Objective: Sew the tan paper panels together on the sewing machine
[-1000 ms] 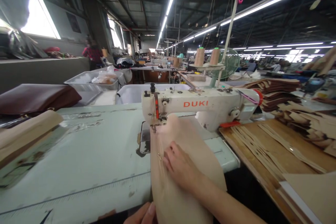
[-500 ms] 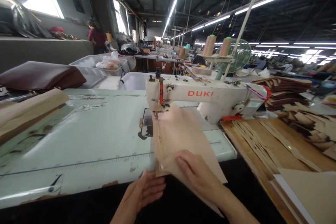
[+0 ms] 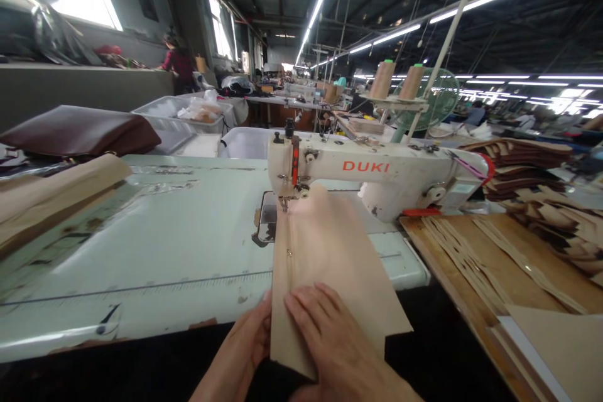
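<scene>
- Beige panel (image 3: 343,264), one: lower centre of the frame, its far end under the needle area of one sewing machine (image 3: 325,163), its near end past the edge of the desk (image 3: 188,239).
- Right hand (image 3: 325,326): laid flat on the panel, fingers extended, not clenched.
- Left hand (image 3: 252,336): at the panel's left edge; fingers partly hidden, so a pinch cannot be confirmed.
- Handling (judged): light, flexible, perhaps slightly slick; best held by its near margins, clear of the one metal pull (image 3: 289,253).
- Thread cones (image 3: 382,78), upper right: two.
- Beige strips (image 3: 464,257), right: several, overlapping, uncountable.
</scene>
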`<state>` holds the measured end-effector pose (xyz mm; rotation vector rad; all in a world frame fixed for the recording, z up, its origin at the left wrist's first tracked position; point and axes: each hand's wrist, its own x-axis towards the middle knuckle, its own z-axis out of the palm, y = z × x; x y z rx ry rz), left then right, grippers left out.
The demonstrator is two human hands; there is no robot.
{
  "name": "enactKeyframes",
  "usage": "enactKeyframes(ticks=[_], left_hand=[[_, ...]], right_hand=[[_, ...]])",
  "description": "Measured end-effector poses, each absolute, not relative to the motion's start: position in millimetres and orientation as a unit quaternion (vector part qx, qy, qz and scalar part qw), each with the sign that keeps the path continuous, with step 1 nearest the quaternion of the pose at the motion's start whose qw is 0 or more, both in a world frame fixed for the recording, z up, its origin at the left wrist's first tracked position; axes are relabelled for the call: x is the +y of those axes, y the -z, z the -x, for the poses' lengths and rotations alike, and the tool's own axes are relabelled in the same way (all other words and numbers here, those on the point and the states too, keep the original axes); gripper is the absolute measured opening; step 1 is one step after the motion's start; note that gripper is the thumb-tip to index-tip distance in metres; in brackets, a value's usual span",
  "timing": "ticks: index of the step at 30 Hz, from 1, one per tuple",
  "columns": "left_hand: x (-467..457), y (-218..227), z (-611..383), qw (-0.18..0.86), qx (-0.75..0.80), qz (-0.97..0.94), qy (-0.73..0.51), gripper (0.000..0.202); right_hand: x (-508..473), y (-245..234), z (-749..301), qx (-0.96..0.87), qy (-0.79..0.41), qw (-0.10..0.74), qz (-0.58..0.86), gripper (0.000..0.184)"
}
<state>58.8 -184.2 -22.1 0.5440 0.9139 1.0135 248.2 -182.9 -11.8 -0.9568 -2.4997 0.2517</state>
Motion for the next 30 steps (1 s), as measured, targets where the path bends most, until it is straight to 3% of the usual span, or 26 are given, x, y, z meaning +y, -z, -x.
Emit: enactKeyframes(ticks=[3, 9, 13, 17, 20, 24, 27, 30], left_hand=[[-177, 36, -57, 0.769, 0.375, -0.286, -0.431, 0.058], [-168, 47, -55, 0.816, 0.346, -0.176, -0.428, 0.055], [-171, 40, -57, 0.810, 0.374, -0.142, -0.429, 0.053], [-174, 38, -55, 0.816, 0.332, -0.213, -0.422, 0.054], [-169, 44, -51, 0.817, 0.322, -0.256, -0.404, 0.066], [-160, 56, -48, 0.809, 0.357, -0.309, -0.351, 0.086], [-159, 53, -43, 0.744, 0.415, -0.428, -0.303, 0.091], [-162, 32, -29, 0.592, 0.478, -0.578, -0.296, 0.072]], right_hand=[[-181, 22, -244, -0.889, -0.067, 0.265, 0.367, 0.055], [-164, -6, -246, -0.789, -0.288, 0.343, 0.421, 0.022], [-160, -12, -247, -0.761, -0.332, 0.345, 0.438, 0.024], [-164, 3, -245, -0.784, -0.286, 0.359, 0.417, 0.014], [-169, 16, -241, -0.809, -0.209, 0.370, 0.407, 0.031], [-169, 24, -237, -0.826, -0.128, 0.392, 0.385, 0.027], [-163, 22, -241, -0.828, -0.114, 0.430, 0.342, 0.022], [-154, 18, -249, -0.766, -0.179, 0.502, 0.359, 0.018]])
